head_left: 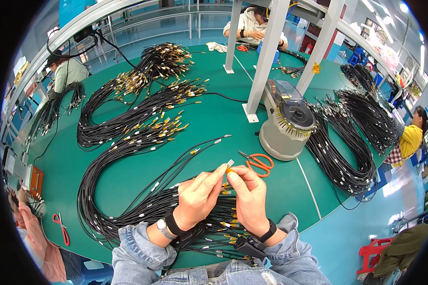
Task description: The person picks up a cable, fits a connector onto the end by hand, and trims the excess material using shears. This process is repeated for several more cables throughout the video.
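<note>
My left hand (200, 195) and my right hand (248, 194) meet over the near middle of the green table, fingertips almost touching. Both are closed in a pinch on a small cable end (230, 164), whitish at the tip with a bit of orange-yellow below; the fingers hide most of it. Under my wrists lies a thick bundle of black cables (100, 190), curving round to the left, with white tags and yellow ends. Just beyond my right hand are orange-handled cutters (260, 164), lying with the jaws parted.
A grey round tape dispenser (286, 128) stands beyond the cutters, by white frame posts (266, 61). More cable bundles lie at the far left (152, 71) and right (352, 161). Red scissors (62, 229) rest near the left edge. Other people sit around the table.
</note>
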`<state>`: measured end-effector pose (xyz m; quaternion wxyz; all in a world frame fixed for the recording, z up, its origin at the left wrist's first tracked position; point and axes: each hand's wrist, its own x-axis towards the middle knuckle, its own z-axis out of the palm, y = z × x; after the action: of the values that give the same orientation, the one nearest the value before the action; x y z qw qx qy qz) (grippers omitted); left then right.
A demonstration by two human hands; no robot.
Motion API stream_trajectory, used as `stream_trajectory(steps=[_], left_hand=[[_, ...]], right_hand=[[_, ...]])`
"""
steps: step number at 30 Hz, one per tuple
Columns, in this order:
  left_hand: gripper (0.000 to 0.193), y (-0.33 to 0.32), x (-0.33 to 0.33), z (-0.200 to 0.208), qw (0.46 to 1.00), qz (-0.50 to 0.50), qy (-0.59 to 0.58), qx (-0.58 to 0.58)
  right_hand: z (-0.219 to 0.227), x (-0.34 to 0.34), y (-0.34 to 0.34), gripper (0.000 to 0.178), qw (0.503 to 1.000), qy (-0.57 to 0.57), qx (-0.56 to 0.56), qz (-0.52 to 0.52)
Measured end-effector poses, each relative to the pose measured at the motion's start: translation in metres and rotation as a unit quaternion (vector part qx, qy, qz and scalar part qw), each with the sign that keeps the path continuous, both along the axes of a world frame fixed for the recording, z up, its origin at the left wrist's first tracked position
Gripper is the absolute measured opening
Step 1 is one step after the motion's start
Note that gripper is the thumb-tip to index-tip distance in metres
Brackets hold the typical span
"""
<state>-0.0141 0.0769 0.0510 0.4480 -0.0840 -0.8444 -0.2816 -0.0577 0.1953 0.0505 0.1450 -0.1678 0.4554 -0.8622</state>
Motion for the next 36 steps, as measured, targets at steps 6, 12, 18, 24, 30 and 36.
stream_trajectory(steps=[6, 12, 18, 24, 30, 36], left_hand=[[0.038, 0.0, -0.002, 0.002, 0.999, 0.013, 0.028, 0.024], [0.035, 0.003, -0.004, 0.002, 0.998, 0.007, 0.025, 0.049], [0.032, 0.004, -0.002, 0.003, 0.998, 0.0, 0.01, 0.059], [0.017, 0.001, 0.0, -0.001, 0.992, -0.011, -0.022, 0.12], [0.008, 0.002, 0.001, 0.004, 0.992, -0.005, -0.023, 0.127], [0.004, 0.004, 0.004, 0.006, 0.99, -0.01, -0.051, 0.135]], right_hand=[[0.005, -0.001, 0.001, 0.019, 0.998, -0.046, 0.045, 0.021], [0.006, -0.004, 0.003, 0.018, 0.999, -0.041, 0.018, 0.001], [0.0, -0.007, 0.004, 0.008, 0.999, 0.002, 0.035, 0.01], [-0.001, -0.009, 0.004, 0.005, 1.0, 0.018, 0.025, 0.004], [-0.001, -0.009, 0.003, 0.005, 0.997, 0.062, 0.047, -0.013], [0.001, -0.007, 0.004, 0.006, 0.996, 0.074, 0.05, -0.013]])
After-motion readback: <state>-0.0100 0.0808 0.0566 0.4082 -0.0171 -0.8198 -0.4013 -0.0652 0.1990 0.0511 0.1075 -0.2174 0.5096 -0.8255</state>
